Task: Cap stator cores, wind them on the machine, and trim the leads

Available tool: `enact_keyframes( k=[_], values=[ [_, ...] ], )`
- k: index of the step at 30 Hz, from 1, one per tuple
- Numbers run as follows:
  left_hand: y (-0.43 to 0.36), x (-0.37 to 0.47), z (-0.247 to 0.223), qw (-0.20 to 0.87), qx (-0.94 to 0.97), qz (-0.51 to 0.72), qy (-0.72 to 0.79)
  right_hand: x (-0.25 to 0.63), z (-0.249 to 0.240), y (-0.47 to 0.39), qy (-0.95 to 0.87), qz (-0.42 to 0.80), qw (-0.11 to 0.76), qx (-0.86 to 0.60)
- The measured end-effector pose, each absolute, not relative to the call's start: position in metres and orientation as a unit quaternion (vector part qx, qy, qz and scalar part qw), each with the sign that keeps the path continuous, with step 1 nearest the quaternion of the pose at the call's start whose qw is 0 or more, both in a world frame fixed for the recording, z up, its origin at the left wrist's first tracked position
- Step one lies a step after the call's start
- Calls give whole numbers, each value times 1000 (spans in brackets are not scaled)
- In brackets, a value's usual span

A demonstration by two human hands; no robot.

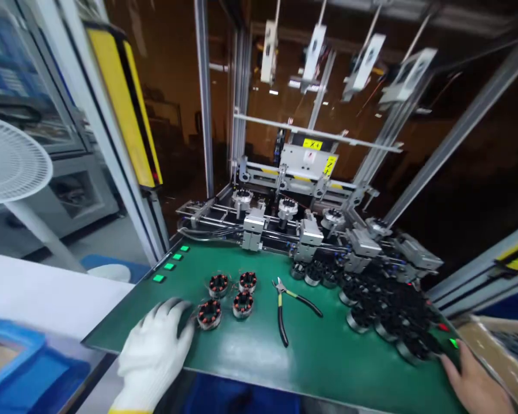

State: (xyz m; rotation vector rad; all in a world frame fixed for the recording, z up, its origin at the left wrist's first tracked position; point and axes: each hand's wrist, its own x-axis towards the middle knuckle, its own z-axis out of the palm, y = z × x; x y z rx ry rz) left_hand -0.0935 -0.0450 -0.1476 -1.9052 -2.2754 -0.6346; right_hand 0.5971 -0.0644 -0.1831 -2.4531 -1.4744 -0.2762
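Note:
My left hand (pixel 156 345), in a white knit glove, rests over the front left of the green work surface (pixel 250 374) with its fingers loosely spread. Beside its thumb lie several copper-wound motor stators: one near stator (pixel 209 314), another (pixel 243 305), and two farther back (pixel 218 285) (pixel 247 282). I cannot tell whether the thumb touches the nearest one. My right hand (pixel 477 374) is bare, at the right edge by a green light (pixel 453 343), thumb and finger apart. Its thumb comes close to a pile of dark, unwound stator cores (pixel 384 313).
Black-handled pliers (pixel 285 307) lie opened mid-surface. A winding machine with metal clamp blocks (pixel 311 232) spans the back. Green lit squares (pixel 169 267) line the left edge. A cardboard box (pixel 496 345) stands at right, a blue bin (pixel 21 362) and white fan (pixel 12 161) at left.

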Motion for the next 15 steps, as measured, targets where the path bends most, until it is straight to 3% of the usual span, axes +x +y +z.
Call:
enact_keyframes(
  k=[9, 15],
  values=[
    [-56, -80, -117, 55, -624, -184, -757, 543, -140, -61, -490, -61, 245, -834],
    [-70, -73, -97, 36, -647, -139, -749, 544, -138, -69, -491, -40, 186, -850]
  ],
)
